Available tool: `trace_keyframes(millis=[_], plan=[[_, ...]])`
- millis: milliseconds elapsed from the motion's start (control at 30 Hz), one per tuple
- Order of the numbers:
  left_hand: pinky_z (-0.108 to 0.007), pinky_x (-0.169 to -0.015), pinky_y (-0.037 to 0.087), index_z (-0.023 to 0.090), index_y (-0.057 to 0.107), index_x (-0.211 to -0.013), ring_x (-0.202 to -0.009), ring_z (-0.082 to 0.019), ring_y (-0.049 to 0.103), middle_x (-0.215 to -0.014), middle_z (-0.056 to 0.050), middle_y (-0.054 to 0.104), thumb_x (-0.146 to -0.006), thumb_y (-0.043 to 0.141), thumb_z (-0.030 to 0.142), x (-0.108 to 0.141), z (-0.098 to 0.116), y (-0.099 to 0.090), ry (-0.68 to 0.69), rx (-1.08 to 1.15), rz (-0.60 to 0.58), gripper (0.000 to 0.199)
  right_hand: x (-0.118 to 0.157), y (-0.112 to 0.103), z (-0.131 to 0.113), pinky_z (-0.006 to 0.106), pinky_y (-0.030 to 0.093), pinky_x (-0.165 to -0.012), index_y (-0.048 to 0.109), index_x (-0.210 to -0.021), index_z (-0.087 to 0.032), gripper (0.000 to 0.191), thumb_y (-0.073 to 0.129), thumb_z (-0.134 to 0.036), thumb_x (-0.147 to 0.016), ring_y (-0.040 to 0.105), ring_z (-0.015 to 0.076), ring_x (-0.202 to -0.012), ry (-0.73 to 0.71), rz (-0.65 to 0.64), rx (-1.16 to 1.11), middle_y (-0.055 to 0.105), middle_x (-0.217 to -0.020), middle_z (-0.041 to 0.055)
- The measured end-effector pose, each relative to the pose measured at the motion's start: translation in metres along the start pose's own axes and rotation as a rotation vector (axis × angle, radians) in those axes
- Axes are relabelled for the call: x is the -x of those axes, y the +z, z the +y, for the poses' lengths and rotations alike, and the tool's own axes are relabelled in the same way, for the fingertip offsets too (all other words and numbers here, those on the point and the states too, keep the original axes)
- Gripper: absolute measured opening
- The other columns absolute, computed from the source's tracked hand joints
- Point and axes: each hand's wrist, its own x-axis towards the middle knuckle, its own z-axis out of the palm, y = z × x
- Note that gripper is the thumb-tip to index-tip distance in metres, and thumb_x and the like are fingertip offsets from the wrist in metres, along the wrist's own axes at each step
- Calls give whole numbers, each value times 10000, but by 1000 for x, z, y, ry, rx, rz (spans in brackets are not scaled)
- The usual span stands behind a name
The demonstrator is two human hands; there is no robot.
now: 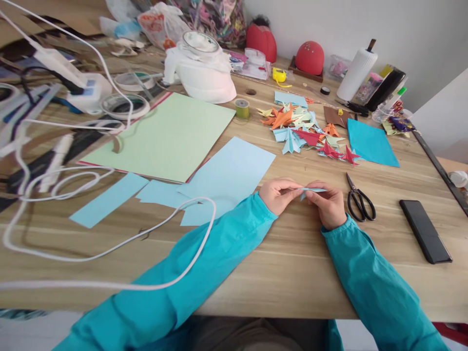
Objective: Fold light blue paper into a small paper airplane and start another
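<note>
A small folded light blue paper (pixel 315 189) is held between both hands above the table. My left hand (pixel 280 195) pinches its left end between thumb and fingers. My right hand (pixel 327 204) grips the right part, its thumb on the near side. Black-handled scissors (pixel 360 201) lie just right of my right hand, points away from me. Left of my hands are a large light blue sheet (pixel 234 175) and a cut strip of blue paper (pixel 109 200). Beyond my hands sits a pile of folded paper pieces (pixel 292 126) in orange, blue, red and green.
A black phone (pixel 426 231) lies at the right. Green sheets (pixel 164 136) are stacked at the left, beside a white cable (pixel 175 209) that loops over my left sleeve. Behind stand a thread spool (pixel 242 108), a turquoise sheet (pixel 372 143) and a white bottle (pixel 356 73).
</note>
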Motion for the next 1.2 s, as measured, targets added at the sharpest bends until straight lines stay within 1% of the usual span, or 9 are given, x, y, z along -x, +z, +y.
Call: trace_keyframes(millis=[100, 267, 467, 600, 667, 833, 933, 1033, 1200], plan=[[-238, -637, 477, 157, 723, -725, -681, -150, 613, -733, -57, 690, -714, 660, 285, 0, -1, 0, -47, 13, -8, 144, 0, 0, -3, 238, 431, -484, 693, -714, -203, 149, 764, -299, -625, 539, 101, -541, -27, -10, -1, 643, -701, 3], [-243, -640, 483, 157, 723, -704, -679, -154, 612, -711, -43, 691, -688, 676, 304, -1, -1, -1, -106, 66, -27, 155, 0, 2, -6, 261, 462, -545, 689, -663, -211, 118, 761, -298, -628, 571, 126, -592, -60, -2, 49, 638, -644, -4], [-244, -629, 496, 146, 712, -711, -659, -143, 606, -738, -48, 677, -665, 691, 328, 0, -1, 1, -137, 157, 26, 188, -1, 3, -5, 284, 496, -587, 696, -677, -211, 141, 767, -314, -615, 595, 136, -614, -36, 35, 26, 668, -697, 0], [-251, -628, 509, 129, 715, -821, -701, -153, 617, -836, -74, 681, -650, 705, 314, 0, -2, 3, -169, 195, 34, 252, 0, 5, -10, 292, 511, -634, 702, -672, -219, 121, 769, -304, -618, 616, 144, -657, -62, -9, 48, 673, -688, -4], [-247, -617, 503, 140, 720, -877, -729, -159, 615, -851, -75, 674, -645, 713, 311, -1, -3, 3, -146, 173, 18, 289, 1, 6, -13, 303, 521, -657, 705, -671, -220, 125, 769, -313, -617, 628, 156, -687, -62, -36, 83, 682, -699, 3], [-249, -648, 470, 186, 747, -836, -671, -138, 578, -666, -36, 623, -660, 719, 284, -4, -6, 0, -29, 48, -41, 204, 1, 5, -10, 298, 534, -650, 708, -681, -211, 152, 781, -316, -598, 639, 158, -684, -17, -59, 79, 698, -722, 10], [-241, -588, 445, 187, 747, -845, -622, -127, 554, -645, -30, 609, -670, 715, 296, -5, -8, -2, -24, 47, -31, 208, 1, 1, -3, 307, 547, -639, 713, -761, -207, 225, 788, -321, -582, 652, 160, -661, 76, -68, 7, 717, -762, 20], [-237, -557, 429, 173, 747, -820, -607, -123, 550, -665, -38, 616, -673, 714, 300, -4, -7, -2, -11, 41, -9, 196, 0, -2, 1, 309, 551, -623, 708, -785, -198, 265, 797, -315, -565, 655, 157, -618, 128, -50, -55, 721, -732, 19], [-233, -551, 431, 166, 746, -794, -606, -121, 553, -665, -42, 606, -677, 711, 282, -3, -7, -1, 45, 31, 1, 168, 1, -1, -1, 303, 557, -633, 712, -739, -207, 173, 784, -268, -594, 653, 145, -602, 75, -38, -92, 719, -699, 4]])
